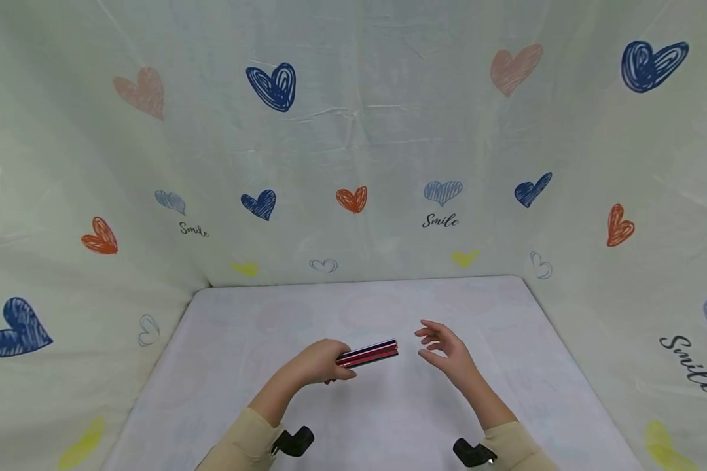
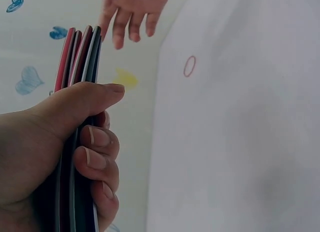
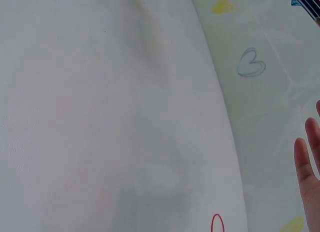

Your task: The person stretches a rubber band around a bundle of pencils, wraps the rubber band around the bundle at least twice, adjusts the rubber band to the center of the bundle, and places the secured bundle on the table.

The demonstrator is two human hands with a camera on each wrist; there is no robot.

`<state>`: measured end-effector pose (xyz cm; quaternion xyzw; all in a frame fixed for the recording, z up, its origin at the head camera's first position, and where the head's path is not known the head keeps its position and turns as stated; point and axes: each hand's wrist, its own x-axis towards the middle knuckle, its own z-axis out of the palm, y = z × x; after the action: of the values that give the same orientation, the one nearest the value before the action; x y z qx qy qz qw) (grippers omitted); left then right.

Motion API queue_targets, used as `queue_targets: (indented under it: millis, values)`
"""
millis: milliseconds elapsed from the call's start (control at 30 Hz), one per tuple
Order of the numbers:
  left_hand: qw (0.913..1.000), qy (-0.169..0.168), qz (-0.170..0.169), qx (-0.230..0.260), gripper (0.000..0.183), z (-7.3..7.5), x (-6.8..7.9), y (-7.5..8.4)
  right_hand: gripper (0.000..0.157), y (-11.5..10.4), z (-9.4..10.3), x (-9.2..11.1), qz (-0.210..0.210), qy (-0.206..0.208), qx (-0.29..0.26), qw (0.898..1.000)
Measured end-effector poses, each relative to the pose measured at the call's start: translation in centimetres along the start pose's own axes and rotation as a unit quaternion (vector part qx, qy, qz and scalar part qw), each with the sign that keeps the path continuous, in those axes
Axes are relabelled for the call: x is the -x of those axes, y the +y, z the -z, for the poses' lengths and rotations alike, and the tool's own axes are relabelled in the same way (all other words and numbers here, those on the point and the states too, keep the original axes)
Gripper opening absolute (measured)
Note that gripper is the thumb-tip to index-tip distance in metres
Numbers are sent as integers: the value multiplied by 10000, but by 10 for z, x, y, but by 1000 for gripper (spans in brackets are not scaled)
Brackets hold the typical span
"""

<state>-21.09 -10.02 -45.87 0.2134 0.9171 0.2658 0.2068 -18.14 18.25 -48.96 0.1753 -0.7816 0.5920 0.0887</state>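
My left hand (image 1: 318, 362) grips a bundle of long thin sticks (image 1: 377, 353), coloured red, dark and silver, a little above the table. They lie nearly level in the head view and point toward the right hand. In the left wrist view the thumb and curled fingers wrap round the bundle (image 2: 81, 57); its lower part is partly covered by them. The sticks' exact kind is unclear. Off to the right, my right hand (image 1: 450, 354) hovers apart from the bundle, holding nothing, its fingers spread and loosely bent.
A pale white table (image 1: 259, 314) lies beneath both hands, with faint coloured outlines on it. Behind and at the sides hangs a light curtain (image 1: 353, 144) printed with hearts and the word Smile. Dark camera mounts (image 1: 294, 441) sit at both wrists.
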Motion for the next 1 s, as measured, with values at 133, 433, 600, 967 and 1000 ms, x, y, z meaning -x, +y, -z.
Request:
queue_targets:
  millis: [133, 433, 600, 967, 1000]
  values:
    - [10000, 16, -27, 91, 18, 1, 3, -3, 53, 7, 4, -1, 99, -142, 82, 9998]
    - [9999, 89, 67, 63, 18, -2, 2, -21, 55, 38, 24, -6, -320, 18, 273, 9991]
    - [9997, 142, 192, -12, 18, -3, 4, -29, 58, 84, 33, -10, -673, 146, 375, 9969]
    - [9994, 38, 326, -147, 19, -9, 12, -30, 58, 135, 40, -15, -1940, -38, 1142, 9743]
    - [9993, 26, 333, -153, 20, -10, 12, -30, 57, 137, 40, -16, -1944, -34, 1134, 9743]
